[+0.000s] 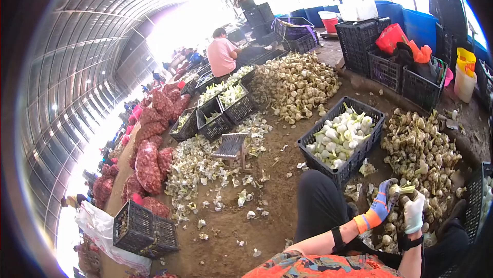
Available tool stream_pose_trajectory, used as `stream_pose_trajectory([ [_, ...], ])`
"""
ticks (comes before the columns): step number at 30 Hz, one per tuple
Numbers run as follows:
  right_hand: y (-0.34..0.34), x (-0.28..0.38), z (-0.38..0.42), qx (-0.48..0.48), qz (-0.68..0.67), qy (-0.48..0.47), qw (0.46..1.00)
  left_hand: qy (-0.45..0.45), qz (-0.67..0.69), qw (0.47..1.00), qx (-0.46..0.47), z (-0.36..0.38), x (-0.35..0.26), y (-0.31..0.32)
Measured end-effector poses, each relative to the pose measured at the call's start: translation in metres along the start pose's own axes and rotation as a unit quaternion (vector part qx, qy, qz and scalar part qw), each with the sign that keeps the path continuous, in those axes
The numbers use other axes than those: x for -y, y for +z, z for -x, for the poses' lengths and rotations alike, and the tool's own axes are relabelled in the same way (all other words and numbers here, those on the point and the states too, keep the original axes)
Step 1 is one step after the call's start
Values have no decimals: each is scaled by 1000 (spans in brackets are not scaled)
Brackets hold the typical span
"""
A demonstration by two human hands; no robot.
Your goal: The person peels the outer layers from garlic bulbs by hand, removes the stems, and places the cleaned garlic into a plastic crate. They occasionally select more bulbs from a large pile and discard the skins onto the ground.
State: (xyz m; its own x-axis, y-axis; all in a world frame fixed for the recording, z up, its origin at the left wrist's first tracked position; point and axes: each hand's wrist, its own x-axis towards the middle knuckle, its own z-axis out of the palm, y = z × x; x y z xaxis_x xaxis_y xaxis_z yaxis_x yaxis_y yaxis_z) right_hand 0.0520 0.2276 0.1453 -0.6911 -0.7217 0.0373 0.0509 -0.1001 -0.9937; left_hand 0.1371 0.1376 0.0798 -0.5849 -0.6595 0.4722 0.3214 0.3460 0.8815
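My left hand (381, 206), in a blue and orange glove, is closed round a garlic bulb (394, 190) whose pale stalk (407, 189) points right. Close beside it is my right hand (413, 213), in a white glove, with its fingers curled just below the stalk. What the right hand grips, if anything, is hidden. Both hands are above a heap of untrimmed garlic (423, 149) with brownish skins and roots. Ahead of my knee stands a black crate (314, 161) filled with cleaned white garlic bulbs (341, 136).
A small stool (230, 147) stands among scattered garlic peelings (197, 167). Behind are a larger garlic heap (298, 85) and a seated person (222, 54) in pink. Red mesh sacks (148, 165) line the left. An empty black crate (144, 229) lies nearer; another crate (481, 201) is at my right.
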Motion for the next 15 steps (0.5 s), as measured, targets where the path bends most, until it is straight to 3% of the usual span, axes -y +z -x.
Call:
stream_pose_trajectory([
  [5,-6,-7,0,-12,6,-1,1000,-21,-22,1000,7,5,8,9],
  [11,-13,-18,3,-13,48,-51,997,-168,234,958,14,-2,13,8],
  [12,-11,-15,4,-12,53,-69,996,-199,287,936,-38,11,55,14],
  [15,-18,-41,2,-50,85,-119,988,-285,360,888,-11,3,22,5],
])
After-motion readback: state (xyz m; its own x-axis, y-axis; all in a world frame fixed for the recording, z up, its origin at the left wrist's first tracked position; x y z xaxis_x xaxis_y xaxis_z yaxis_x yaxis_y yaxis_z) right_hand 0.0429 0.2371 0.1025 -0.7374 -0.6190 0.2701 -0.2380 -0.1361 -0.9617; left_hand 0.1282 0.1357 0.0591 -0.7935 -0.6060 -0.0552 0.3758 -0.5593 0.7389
